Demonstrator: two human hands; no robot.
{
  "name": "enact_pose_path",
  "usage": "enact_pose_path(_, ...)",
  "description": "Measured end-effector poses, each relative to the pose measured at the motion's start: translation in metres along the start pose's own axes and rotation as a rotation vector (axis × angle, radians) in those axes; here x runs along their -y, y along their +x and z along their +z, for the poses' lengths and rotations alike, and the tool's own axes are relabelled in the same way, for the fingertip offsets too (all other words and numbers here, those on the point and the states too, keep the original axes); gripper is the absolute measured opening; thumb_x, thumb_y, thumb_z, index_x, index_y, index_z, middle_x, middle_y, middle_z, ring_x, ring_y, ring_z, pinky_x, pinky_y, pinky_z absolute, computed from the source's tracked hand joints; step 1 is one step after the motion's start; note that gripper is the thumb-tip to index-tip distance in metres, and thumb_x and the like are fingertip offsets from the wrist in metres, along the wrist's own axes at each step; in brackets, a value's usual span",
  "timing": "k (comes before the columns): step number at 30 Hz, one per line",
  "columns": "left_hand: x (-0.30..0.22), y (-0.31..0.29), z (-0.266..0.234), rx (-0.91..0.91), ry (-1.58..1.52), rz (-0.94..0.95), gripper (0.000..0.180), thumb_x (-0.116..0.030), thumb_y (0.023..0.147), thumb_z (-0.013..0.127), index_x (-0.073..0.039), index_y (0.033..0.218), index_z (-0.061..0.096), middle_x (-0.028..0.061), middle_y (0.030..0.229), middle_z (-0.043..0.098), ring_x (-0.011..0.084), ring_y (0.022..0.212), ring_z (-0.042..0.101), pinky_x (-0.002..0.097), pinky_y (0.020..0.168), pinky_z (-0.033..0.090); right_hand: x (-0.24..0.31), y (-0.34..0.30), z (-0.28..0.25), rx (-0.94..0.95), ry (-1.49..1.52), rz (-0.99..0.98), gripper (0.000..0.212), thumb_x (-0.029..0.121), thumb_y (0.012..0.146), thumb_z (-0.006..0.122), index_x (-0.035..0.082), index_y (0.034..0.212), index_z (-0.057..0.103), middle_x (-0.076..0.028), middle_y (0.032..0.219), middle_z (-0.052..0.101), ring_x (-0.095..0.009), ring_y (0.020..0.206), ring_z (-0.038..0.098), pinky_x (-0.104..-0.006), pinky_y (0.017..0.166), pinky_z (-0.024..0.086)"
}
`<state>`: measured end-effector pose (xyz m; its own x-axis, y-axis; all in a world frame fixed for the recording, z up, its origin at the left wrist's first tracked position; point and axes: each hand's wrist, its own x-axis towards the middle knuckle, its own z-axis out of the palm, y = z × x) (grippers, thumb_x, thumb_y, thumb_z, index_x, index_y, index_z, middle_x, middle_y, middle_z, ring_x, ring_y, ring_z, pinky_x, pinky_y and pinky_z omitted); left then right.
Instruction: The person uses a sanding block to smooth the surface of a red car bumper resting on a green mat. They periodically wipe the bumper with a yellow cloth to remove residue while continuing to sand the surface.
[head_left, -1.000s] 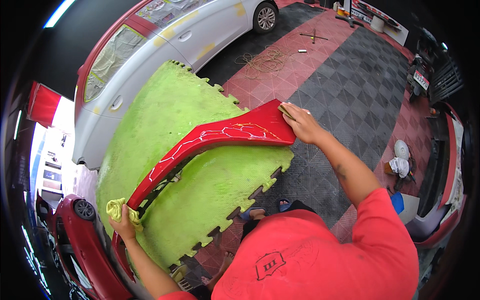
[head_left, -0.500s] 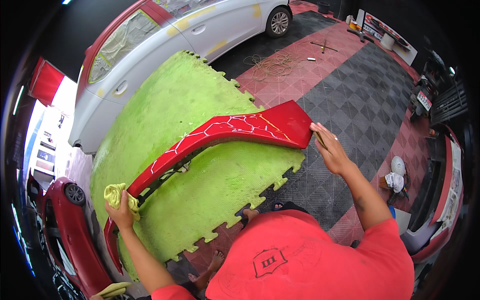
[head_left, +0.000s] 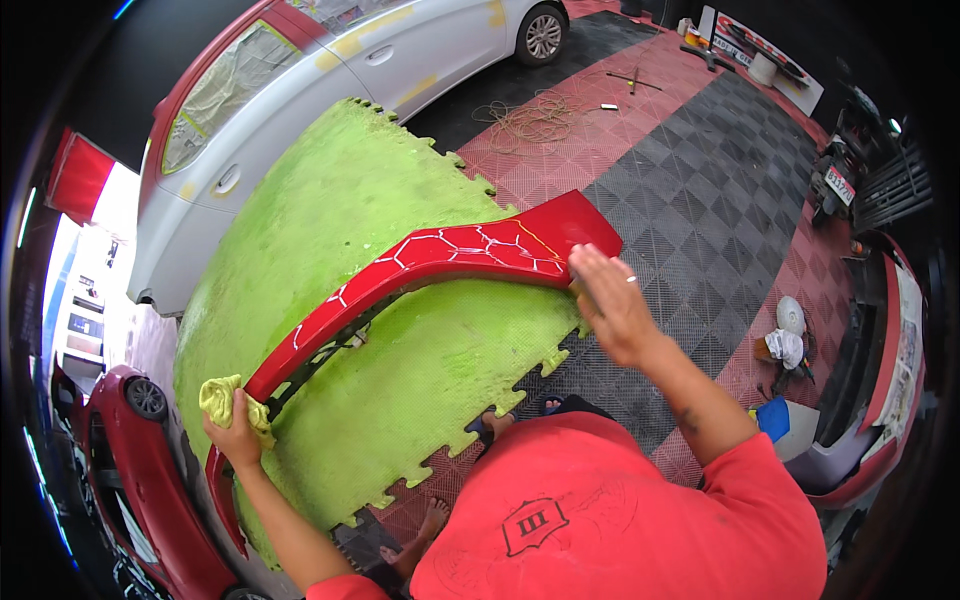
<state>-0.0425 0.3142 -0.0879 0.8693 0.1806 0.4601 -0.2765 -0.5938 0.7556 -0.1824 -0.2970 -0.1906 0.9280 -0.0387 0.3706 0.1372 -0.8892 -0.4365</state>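
Note:
A red car fender, curved round a wheel arch and marked with white and orange crack-like lines, stretches across the middle. My left hand is closed around a crumpled yellow cloth at the fender's narrower left part. At the wide right end, my right hand lies with straight fingers on the painted surface, its fingertips a little blurred. A thin brown pad showed under that palm a moment earlier; the hand now hides it.
Below the fender spreads a green interlocking foam mat. A white and red car with masked windows stands beyond it. On the left is a red car. A coiled cord lies on the tiled floor; a bumper is at right.
My right hand has slid left and inward over the fender's wide end, covering the brown pad. The left hand keeps its grip on the cloth. The whole view has shifted slightly.

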Motion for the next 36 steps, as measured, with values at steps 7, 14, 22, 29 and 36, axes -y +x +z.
enact_pose_path(7,0.005,0.005,-0.003,0.021,-0.007,0.027,0.029,-0.014,0.098,0.083,0.003,0.118,0.072,0.0095,0.109,0.078,0.0163,0.092,0.072,0.0338,0.084,0.057,-0.067,0.009,-0.004,0.082,-0.086,0.155,0.059,0.031,0.113,0.055,0.011,0.167,0.045,-0.013,0.173,0.046,-0.034,0.166,0.034,-0.0565,0.133,0.026)
enact_pose_path(14,0.003,0.002,0.0,0.016,-0.037,0.027,0.027,-0.015,0.1,0.082,0.003,0.117,0.072,0.0077,0.107,0.077,0.0155,0.09,0.072,0.0329,0.081,0.057,-0.085,0.018,-0.014,-0.071,0.086,0.151,0.056,0.03,0.115,0.053,0.011,0.167,0.046,-0.013,0.174,0.046,-0.034,0.165,0.036,-0.0562,0.133,0.027)
enact_pose_path(22,0.003,0.001,-0.001,-0.01,-0.026,-0.04,0.03,-0.016,0.099,0.083,0.002,0.119,0.071,0.0096,0.11,0.076,0.0178,0.093,0.071,0.0351,0.085,0.057,-0.005,-0.012,-0.011,0.019,-0.08,0.041,0.06,0.026,0.109,0.062,0.01,0.164,0.048,-0.014,0.171,0.049,-0.036,0.163,0.038,-0.057,0.131,0.028)
enact_pose_path(29,0.001,0.006,0.002,-0.002,0.0,0.006,0.028,-0.013,0.099,0.083,0.003,0.118,0.071,0.0086,0.108,0.077,0.0159,0.092,0.072,0.0334,0.083,0.057,-0.055,-0.012,0.004,-0.079,-0.086,0.2,0.062,0.026,0.108,0.063,0.006,0.164,0.046,-0.018,0.169,0.049,-0.038,0.163,0.037,-0.0576,0.13,0.028)
enact_pose_path(36,0.0,0.003,-0.001,0.006,-0.028,-0.014,0.027,-0.012,0.1,0.082,0.003,0.118,0.071,0.0081,0.108,0.077,0.016,0.093,0.072,0.0334,0.084,0.058,-0.037,-0.018,0.001,-0.052,-0.174,0.175,0.059,0.023,0.11,0.061,0.004,0.164,0.046,-0.021,0.169,0.048,-0.039,0.161,0.04,-0.0571,0.13,0.029)
